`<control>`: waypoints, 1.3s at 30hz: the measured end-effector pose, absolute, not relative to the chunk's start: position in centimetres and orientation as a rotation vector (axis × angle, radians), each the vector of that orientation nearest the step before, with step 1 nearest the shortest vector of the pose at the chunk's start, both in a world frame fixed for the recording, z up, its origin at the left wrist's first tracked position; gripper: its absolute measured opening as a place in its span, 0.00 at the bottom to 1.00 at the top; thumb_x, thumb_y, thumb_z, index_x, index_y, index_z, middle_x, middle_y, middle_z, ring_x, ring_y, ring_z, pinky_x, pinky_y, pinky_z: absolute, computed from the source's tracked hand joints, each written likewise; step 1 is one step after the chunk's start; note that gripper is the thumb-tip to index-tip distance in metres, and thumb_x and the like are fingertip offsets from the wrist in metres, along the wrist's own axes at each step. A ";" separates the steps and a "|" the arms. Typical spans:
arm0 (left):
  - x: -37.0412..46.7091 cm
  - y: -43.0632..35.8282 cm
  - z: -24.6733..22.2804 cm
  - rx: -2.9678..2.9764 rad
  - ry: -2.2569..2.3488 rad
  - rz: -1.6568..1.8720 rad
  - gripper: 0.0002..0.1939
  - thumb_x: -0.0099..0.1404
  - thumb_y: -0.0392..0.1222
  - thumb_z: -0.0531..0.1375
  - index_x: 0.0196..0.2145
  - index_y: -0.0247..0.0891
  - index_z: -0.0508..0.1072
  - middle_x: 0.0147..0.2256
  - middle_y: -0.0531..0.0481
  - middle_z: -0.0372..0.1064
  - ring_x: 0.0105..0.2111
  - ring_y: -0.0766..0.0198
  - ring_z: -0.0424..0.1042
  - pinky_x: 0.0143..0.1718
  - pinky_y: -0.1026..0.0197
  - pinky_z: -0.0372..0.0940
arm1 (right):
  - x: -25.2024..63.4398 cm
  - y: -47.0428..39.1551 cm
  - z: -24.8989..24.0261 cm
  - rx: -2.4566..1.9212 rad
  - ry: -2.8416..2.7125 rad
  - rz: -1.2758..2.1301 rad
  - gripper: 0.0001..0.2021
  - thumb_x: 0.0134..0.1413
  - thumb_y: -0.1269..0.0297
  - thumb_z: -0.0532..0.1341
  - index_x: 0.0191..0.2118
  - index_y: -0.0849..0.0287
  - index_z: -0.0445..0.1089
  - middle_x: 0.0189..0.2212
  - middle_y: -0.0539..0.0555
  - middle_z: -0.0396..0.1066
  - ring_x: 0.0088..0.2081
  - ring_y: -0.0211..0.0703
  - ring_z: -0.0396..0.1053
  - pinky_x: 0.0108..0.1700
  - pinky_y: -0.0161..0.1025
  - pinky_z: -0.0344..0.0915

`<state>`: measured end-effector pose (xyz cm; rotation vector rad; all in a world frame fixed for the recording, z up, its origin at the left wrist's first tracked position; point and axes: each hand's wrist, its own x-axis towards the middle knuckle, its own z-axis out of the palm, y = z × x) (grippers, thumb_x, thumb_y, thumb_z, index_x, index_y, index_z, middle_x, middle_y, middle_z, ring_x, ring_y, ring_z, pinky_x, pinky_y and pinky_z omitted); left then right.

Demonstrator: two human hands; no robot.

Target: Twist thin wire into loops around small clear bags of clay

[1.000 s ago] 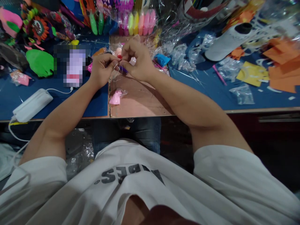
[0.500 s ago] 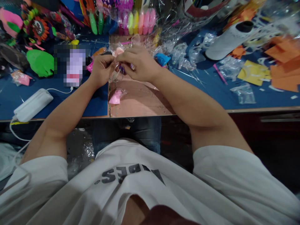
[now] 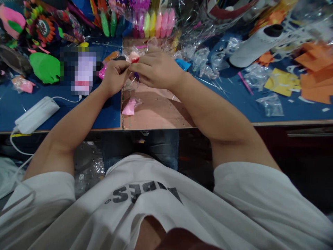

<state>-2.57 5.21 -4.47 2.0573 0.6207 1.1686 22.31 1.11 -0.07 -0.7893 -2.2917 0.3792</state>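
Note:
My left hand (image 3: 114, 77) and my right hand (image 3: 159, 69) meet over the wooden board (image 3: 156, 107), fingertips pinched together. From the pinch hangs a thin looped wire (image 3: 132, 85); I cannot tell whether it is metal or clear line. Something small and dark purple (image 3: 135, 75) shows under my right fingers, mostly hidden. Just beyond the fingertips is a red and pale pink piece (image 3: 134, 57) in clear film. Nearer to me, a pink clay packet (image 3: 129, 107) in clear plastic lies on the board.
Left on the blue table (image 3: 104, 116) are a blurred-screen phone (image 3: 84, 74), a white power bank (image 3: 37, 114) on a cable and a green clay shape (image 3: 45, 68). To the right are clear wrappers (image 3: 270, 105), a white bottle (image 3: 253, 47) and orange sheets (image 3: 317, 83). Bright clay packets (image 3: 156, 24) stand behind.
The right hand's fingers have shifted slightly at the pinch, and more of the red piece beyond them shows. Both hands stay together, with the wire loop still hanging below.

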 end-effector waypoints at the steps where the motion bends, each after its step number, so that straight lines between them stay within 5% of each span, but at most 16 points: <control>1: -2.6 5.4 -4.6 2.050 0.605 1.168 0.14 0.70 0.57 0.78 0.27 0.58 0.87 0.26 0.53 0.79 0.25 0.55 0.74 0.28 0.51 0.70 | 22.4 1.0 0.0 -0.788 -2.323 0.344 0.15 0.71 0.37 0.65 0.47 0.39 0.81 0.41 0.58 0.84 0.55 0.60 0.82 0.71 0.62 0.74; 9: -2.1 4.5 -4.5 1.950 0.743 1.129 0.21 0.69 0.65 0.80 0.28 0.50 0.86 0.29 0.51 0.80 0.28 0.58 0.76 0.34 0.50 0.73 | 23.4 0.5 1.6 -0.838 -2.570 -0.088 0.18 0.85 0.43 0.52 0.48 0.40 0.76 0.45 0.58 0.80 0.54 0.62 0.80 0.70 0.67 0.75; 15: -2.7 6.3 -5.5 2.001 0.706 1.008 0.22 0.68 0.74 0.78 0.31 0.57 0.85 0.29 0.57 0.81 0.30 0.60 0.67 0.32 0.49 0.68 | 23.9 -0.2 2.5 -0.866 -2.664 -0.235 0.24 0.87 0.41 0.48 0.44 0.39 0.77 0.52 0.54 0.84 0.55 0.60 0.78 0.66 0.67 0.73; 20: -3.6 8.1 -6.4 2.009 0.702 0.922 0.24 0.65 0.78 0.78 0.34 0.58 0.87 0.31 0.58 0.82 0.31 0.61 0.63 0.33 0.48 0.65 | 23.6 0.3 1.9 -0.841 -2.616 -0.189 0.27 0.86 0.39 0.48 0.38 0.44 0.75 0.45 0.55 0.82 0.45 0.56 0.75 0.56 0.62 0.71; 29: -3.7 9.0 -7.1 1.990 0.652 0.921 0.28 0.58 0.81 0.81 0.31 0.57 0.84 0.29 0.57 0.83 0.31 0.61 0.66 0.29 0.51 0.63 | 23.2 0.9 1.3 -0.752 -2.596 -0.023 0.29 0.83 0.35 0.50 0.32 0.46 0.66 0.34 0.52 0.73 0.35 0.47 0.64 0.53 0.57 0.69; 32: -3.5 8.1 -6.5 1.918 0.677 1.036 0.30 0.59 0.81 0.81 0.37 0.53 0.87 0.31 0.56 0.83 0.33 0.62 0.69 0.33 0.52 0.67 | 23.4 1.1 0.8 -0.787 -2.618 -0.130 0.24 0.83 0.44 0.50 0.33 0.46 0.67 0.38 0.55 0.77 0.35 0.51 0.67 0.50 0.60 0.68; 36: -3.5 7.6 -5.7 1.784 0.734 1.233 0.40 0.57 0.84 0.81 0.53 0.53 0.85 0.50 0.53 0.86 0.43 0.59 0.75 0.40 0.50 0.72 | 24.0 1.6 0.3 -0.898 -2.510 -0.222 0.18 0.81 0.50 0.56 0.35 0.45 0.71 0.40 0.56 0.78 0.41 0.53 0.73 0.52 0.60 0.71; 39: -3.6 7.7 -5.4 1.645 0.803 1.287 0.44 0.53 0.86 0.81 0.55 0.56 0.81 0.51 0.54 0.83 0.43 0.57 0.76 0.37 0.50 0.70 | 24.4 1.7 0.4 -0.954 -2.465 -0.273 0.18 0.83 0.52 0.55 0.38 0.48 0.74 0.43 0.58 0.79 0.45 0.54 0.74 0.55 0.61 0.72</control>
